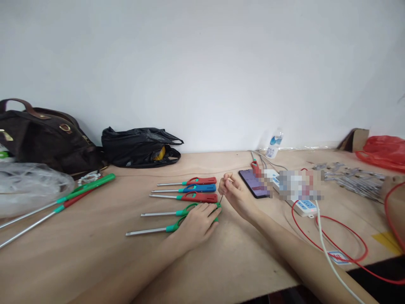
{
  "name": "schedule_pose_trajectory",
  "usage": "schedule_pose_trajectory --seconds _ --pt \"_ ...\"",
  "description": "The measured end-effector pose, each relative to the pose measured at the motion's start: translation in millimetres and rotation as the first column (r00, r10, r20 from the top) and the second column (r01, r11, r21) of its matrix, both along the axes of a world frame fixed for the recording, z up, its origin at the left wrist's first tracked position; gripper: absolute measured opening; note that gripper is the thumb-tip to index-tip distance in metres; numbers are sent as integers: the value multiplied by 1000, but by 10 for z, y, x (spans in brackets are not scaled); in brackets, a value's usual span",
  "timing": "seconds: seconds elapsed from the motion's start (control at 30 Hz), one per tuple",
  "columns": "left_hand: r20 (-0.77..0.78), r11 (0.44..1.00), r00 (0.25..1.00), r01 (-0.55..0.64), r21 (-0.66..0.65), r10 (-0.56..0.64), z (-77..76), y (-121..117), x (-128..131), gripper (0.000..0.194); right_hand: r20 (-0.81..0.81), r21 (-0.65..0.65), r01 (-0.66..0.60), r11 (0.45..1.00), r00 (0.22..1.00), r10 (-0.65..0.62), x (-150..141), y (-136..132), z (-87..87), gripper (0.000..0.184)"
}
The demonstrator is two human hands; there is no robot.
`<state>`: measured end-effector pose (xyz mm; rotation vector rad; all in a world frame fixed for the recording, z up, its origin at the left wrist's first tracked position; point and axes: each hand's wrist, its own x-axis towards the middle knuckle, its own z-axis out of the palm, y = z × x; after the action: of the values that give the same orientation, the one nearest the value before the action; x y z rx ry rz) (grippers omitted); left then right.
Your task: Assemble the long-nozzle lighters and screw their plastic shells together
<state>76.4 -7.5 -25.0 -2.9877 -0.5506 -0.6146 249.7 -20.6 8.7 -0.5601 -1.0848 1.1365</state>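
Several long-necked gas lighters lie side by side on the table, metal tubes pointing left: a red lighter (207, 180), a blue lighter (207, 188), a second red lighter (205, 198), a green lighter (190, 208) and a nearer green lighter (179, 222). My left hand (198, 221) lies across the two green handles, its fingers closed over the upper one and pressing it down. Just right of the handle ends, my right hand (234, 192) is closed in a pinch on a thin dark rod (221, 200), whose tip reaches the green handle's end. The rod's upper part is hidden by my fingers.
A phone (253, 185) and a white power strip (305, 207) with red and white cables are to the right, before a water bottle (274, 144). Metal parts (354, 181) lie farther right. On the left are bags (136, 147) and long green and red lighters (88, 185).
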Motion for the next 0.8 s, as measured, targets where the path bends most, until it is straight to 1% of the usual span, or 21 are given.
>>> schedule_pose_trajectory --seconds 0.1,0.23,0.37,0.47,0.53,0.67,0.8 --pt "-5 1000 1000 -5 -2 5 9 -9 4 33 51 7 11 1000 999 -11 -7 -13 3 25" --pt "-8 1000 1000 -12 -9 12 12 -12 2 33 102 9 -27 1000 994 26 12 -6 -9 25" --pt "4 1000 1000 -3 -1 3 -4 -4 -4 33 34 17 -64 998 997 63 15 9 -17 30" --pt "13 1000 1000 -2 4 2 -15 3 -5 33 -39 13 -40 999 998 40 -4 8 -14 24" --pt "16 1000 1000 -1 6 1 -17 6 -3 33 -27 13 -21 1000 999 21 -10 5 -12 23" --pt "15 1000 1000 0 12 0 -11 9 0 33 70 3 7 1000 998 -7 11 14 -20 26" --pt "28 1000 1000 7 13 -8 -10 8 -5 33 29 -12 -11 1000 999 12 17 28 -37 30"
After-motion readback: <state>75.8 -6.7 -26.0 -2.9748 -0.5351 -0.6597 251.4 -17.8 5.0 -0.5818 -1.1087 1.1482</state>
